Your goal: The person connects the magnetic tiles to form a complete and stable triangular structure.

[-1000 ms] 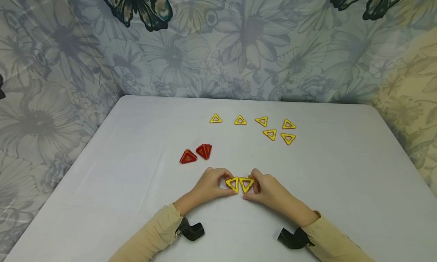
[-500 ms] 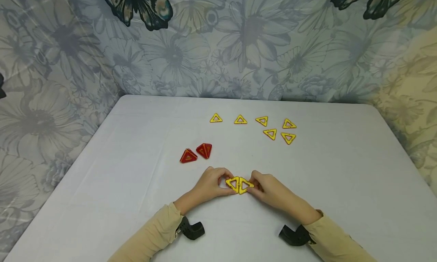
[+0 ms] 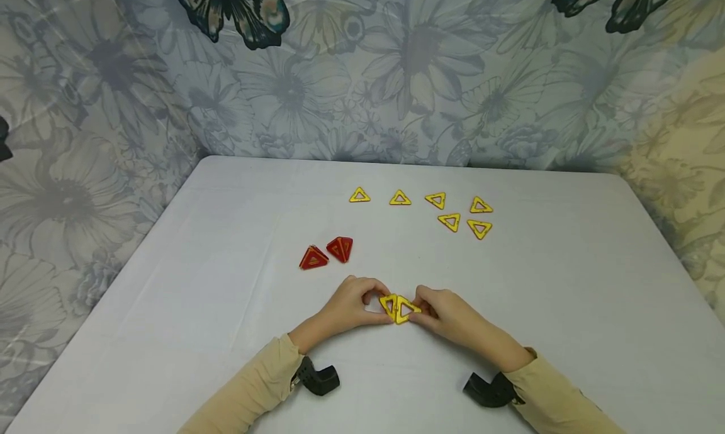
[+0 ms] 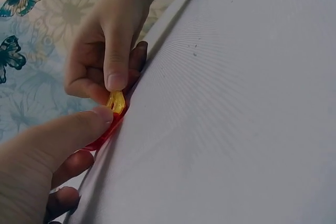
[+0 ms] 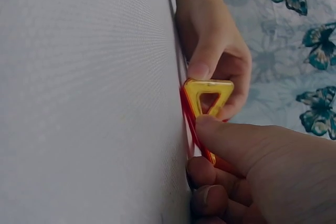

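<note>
My left hand (image 3: 348, 308) pinches a yellow triangular magnetic tile (image 3: 387, 297) between thumb and fingers. Its open-centred partner, a second yellow triangular tile (image 3: 410, 303), is pinched by my right hand (image 3: 450, 311). The two tiles meet edge to edge near the table's front middle, the left one tilted against the right. In the right wrist view one yellow tile (image 5: 220, 85) shows its triangular window, with red along its lower edge; my right thumb (image 5: 210, 132) presses its corner. The left wrist view shows the yellow tile (image 4: 116, 102) narrowly, between both thumbs, partly hidden.
Two red triangular pieces (image 3: 313, 258) (image 3: 340, 249) lie beyond my left hand. Several yellow triangular tiles (image 3: 399, 198) are spread farther back, toward the right. The white table (image 3: 566, 264) meets a flowered cloth backdrop (image 3: 419, 75). Black wrist mounts (image 3: 320, 380) hang below both sleeves.
The right tile has turned and come against the left one, closing the gap between them. The left tile has since tilted and looks narrower. Both hands keep their pinch.
</note>
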`<state>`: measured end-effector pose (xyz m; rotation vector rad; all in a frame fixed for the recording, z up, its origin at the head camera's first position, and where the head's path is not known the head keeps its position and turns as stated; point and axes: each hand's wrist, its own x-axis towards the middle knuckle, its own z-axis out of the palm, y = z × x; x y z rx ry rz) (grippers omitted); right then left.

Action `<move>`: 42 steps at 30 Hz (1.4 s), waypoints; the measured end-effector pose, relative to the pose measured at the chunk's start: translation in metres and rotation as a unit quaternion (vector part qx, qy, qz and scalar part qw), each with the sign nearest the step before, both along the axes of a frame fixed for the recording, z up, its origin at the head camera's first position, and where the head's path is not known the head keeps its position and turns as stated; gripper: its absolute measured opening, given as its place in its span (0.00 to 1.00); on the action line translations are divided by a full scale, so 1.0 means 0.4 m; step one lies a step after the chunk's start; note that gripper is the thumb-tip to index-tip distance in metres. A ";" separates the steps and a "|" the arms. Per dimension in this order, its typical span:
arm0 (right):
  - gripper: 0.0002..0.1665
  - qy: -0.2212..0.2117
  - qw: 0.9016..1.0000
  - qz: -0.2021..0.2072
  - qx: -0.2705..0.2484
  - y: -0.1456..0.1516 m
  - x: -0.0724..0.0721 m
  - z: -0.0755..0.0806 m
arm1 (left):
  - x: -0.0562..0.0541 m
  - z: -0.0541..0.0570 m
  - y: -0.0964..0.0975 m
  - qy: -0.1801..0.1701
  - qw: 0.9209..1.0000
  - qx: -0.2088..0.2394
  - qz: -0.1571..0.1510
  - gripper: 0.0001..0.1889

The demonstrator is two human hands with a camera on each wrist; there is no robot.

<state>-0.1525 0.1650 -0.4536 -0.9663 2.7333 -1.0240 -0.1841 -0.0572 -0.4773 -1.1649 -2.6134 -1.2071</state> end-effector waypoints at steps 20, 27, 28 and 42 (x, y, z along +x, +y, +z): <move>0.12 0.001 1.000 -0.001 0.012 0.002 0.003 -0.005 | -0.006 0.003 0.000 -0.014 0.999 0.013 -0.033 0.20; 0.12 0.002 1.000 0.001 0.011 0.002 0.000 -0.007 | -0.007 0.001 0.000 -0.015 0.999 0.020 -0.030 0.20; 0.12 0.004 1.000 0.001 0.011 0.002 0.000 -0.008 | -0.008 0.000 0.001 -0.014 0.999 0.023 -0.031 0.20; 0.12 0.010 1.000 -0.002 0.012 0.001 0.000 -0.009 | -0.009 -0.002 0.002 -0.017 0.996 0.060 -0.063 0.19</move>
